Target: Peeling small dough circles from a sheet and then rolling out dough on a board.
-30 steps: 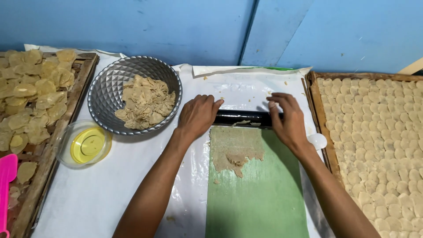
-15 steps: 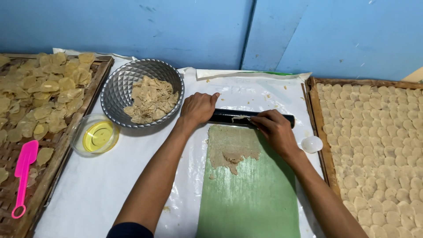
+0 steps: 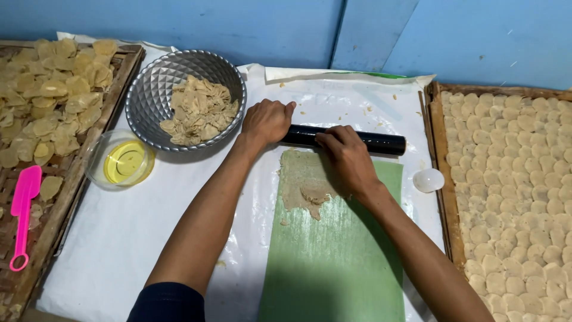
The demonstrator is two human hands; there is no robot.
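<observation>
Both hands on a black rolling pin [image 3: 363,142], which lies crosswise at the far edge of a green mat [image 3: 333,256]. Left hand [image 3: 268,121] curled closed over the pin's left end; right hand [image 3: 345,158] flatter, palm pressing the pin's middle, fingers only partly bent over it.

Thin patch of beige dough [image 3: 304,185] at the mat's far left corner, just below the pin, edges ragged and torn.

Risks, as I judge them: dough looks thin enough to tear or lift onto the pin; uneven pressure between the hands could skew the pin off the mat onto the white plastic sheet [image 3: 119,238].

Around: metal bowl [image 3: 149,95] of dough scraps near the left hand, close enough to be knocked. Glass dish of yellow oil [image 3: 122,161] just beside it. Small white round cutter [image 3: 428,180] at the mat's right edge. Woven tray [image 3: 444,155] of cut rounds at right; another tray [image 3: 128,62] of pieces at left, with a pink spatula [image 3: 22,214].
</observation>
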